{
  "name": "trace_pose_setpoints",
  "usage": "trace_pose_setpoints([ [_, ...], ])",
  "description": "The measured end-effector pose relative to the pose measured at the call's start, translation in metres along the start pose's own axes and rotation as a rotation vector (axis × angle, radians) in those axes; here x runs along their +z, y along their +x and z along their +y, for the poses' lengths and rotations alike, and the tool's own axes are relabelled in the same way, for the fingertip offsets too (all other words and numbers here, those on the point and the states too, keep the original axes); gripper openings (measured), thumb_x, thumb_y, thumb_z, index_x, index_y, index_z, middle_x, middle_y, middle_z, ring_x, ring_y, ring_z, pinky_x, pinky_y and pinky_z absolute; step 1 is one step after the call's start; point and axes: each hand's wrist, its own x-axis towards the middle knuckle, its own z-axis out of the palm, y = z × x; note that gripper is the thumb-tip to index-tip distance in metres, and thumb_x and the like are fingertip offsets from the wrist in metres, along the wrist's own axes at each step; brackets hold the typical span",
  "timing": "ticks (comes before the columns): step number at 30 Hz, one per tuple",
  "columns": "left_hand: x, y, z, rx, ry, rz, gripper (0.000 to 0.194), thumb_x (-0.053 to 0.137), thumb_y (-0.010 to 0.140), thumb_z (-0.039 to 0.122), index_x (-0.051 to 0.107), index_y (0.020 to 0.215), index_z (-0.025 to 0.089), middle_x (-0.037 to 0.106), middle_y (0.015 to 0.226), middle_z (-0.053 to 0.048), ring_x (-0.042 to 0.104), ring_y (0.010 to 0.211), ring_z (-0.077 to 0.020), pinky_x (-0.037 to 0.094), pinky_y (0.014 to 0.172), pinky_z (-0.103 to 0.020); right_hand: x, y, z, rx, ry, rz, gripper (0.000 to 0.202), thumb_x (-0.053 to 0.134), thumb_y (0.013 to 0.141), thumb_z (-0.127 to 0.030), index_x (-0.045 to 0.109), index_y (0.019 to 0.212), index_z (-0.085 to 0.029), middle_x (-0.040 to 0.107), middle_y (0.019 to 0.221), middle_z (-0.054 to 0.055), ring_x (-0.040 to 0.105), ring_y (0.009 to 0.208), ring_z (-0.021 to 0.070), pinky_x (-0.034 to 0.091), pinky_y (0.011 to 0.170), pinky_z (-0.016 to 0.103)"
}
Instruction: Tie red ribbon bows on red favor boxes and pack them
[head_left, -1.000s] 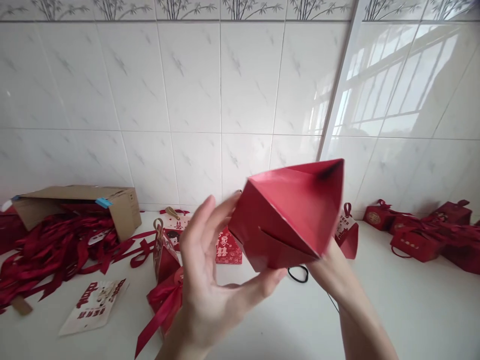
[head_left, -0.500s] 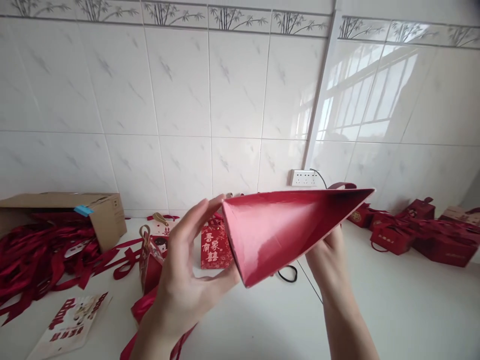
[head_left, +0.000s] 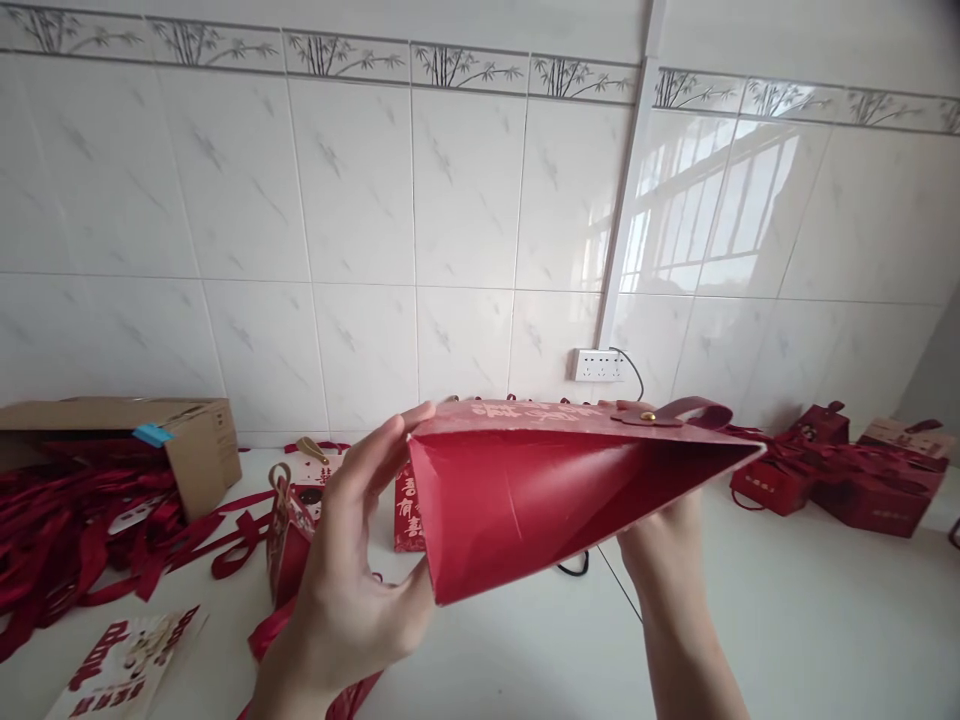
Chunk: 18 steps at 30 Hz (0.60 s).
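Note:
A red gift box [head_left: 525,510], wedge-shaped with an open side facing me, is held up above the white table. On its upper panel are pale characters and a dark red strap handle fixed with a brass stud. My left hand [head_left: 360,550] grips the wide left end, fingers on the top edge and thumb at the lower corner. My right hand [head_left: 664,530] supports the box from behind and below on the right; most of its fingers are hidden. Behind the box, partly covered, stands a red printed box [head_left: 408,510].
A cardboard carton [head_left: 202,450] spills dark red ribbons [head_left: 97,530] at left. A printed card [head_left: 124,660] lies in front. Another gift box [head_left: 289,545] stands beside my left wrist. Several red boxes [head_left: 874,500] sit at right. A power strip [head_left: 598,365] is on the wall.
The box has tipped so its upper panel and strap handle now show. It appears slightly lower and further left in view, both hands staying on it. The camera view has shifted a little.

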Motion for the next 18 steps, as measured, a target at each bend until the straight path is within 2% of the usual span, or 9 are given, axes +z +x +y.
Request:
trace_pose_setpoints([
  [4,-0.004,-0.002,-0.003,0.051,-0.077,0.021,0.091,0.067,0.069,-0.001,0.028,0.146,0.026,0.043,0.144,-0.01,0.044,0.132,-0.0263,0.048,0.105,-0.036,-0.003,0.0,-0.002,0.001,0.008,0.016,0.018,0.066,0.074,-0.025,0.062,0.091,-0.025,0.067,0.098,0.006,0.065,0.088,0.0238,0.054,0.063,0.032],
  [6,-0.006,-0.002,-0.003,-0.022,-0.125,0.022,0.088,0.068,0.072,0.008,0.026,0.147,0.03,0.042,0.145,-0.009,0.045,0.131,-0.0274,0.05,0.102,-0.038,-0.005,0.001,-0.002,-0.006,0.067,0.018,0.018,0.069,0.073,-0.028,0.062,0.089,-0.025,0.067,0.091,0.004,0.066,0.081,0.0209,0.054,0.061,0.029],
  [8,-0.008,0.0,0.0,-0.205,-0.155,0.037,0.085,0.071,0.075,0.026,0.025,0.145,0.034,0.049,0.137,-0.009,0.055,0.12,-0.0272,0.056,0.091,-0.038,-0.008,0.002,-0.002,0.023,0.146,-0.014,0.018,0.072,0.074,-0.031,0.061,0.085,-0.024,0.066,0.079,0.001,0.064,0.07,0.0164,0.052,0.056,0.026],
  [10,-0.008,0.004,0.004,-0.495,-0.221,0.036,0.075,0.065,0.078,0.048,0.027,0.141,0.035,0.058,0.123,-0.008,0.064,0.1,-0.0244,0.059,0.074,-0.035,-0.011,0.002,-0.002,0.106,0.231,-0.077,0.02,0.074,0.074,-0.035,0.059,0.077,-0.023,0.061,0.065,-0.002,0.058,0.055,0.0119,0.048,0.046,0.021],
  [13,-0.005,0.011,0.008,-0.877,-0.353,-0.078,0.053,0.044,0.084,0.063,0.044,0.124,0.029,0.066,0.095,-0.006,0.066,0.076,-0.0206,0.053,0.056,-0.029,-0.013,0.0,-0.003,0.254,0.352,-0.157,0.029,0.071,0.076,-0.042,0.053,0.066,-0.021,0.052,0.052,-0.005,0.048,0.041,0.009,0.041,0.036,0.019],
  [15,-0.002,0.013,0.007,-0.983,-0.367,-0.172,0.047,0.04,0.085,0.065,0.055,0.101,0.023,0.063,0.073,-0.003,0.062,0.063,-0.0183,0.048,0.052,-0.028,-0.012,0.0,-0.003,0.36,0.414,-0.203,0.035,0.067,0.077,-0.047,0.05,0.061,-0.02,0.046,0.045,-0.006,0.046,0.037,0.0094,0.04,0.033,0.02],
  [18,0.002,0.015,0.002,-1.012,-0.325,-0.191,0.044,0.042,0.084,0.063,0.051,0.074,0.021,0.05,0.052,0.003,0.051,0.047,-0.0136,0.043,0.05,-0.026,-0.008,0.005,0.003,0.522,0.482,-0.203,0.038,0.066,0.074,-0.046,0.047,0.056,-0.02,0.042,0.04,-0.007,0.041,0.032,0.0078,0.041,0.031,0.019],
])
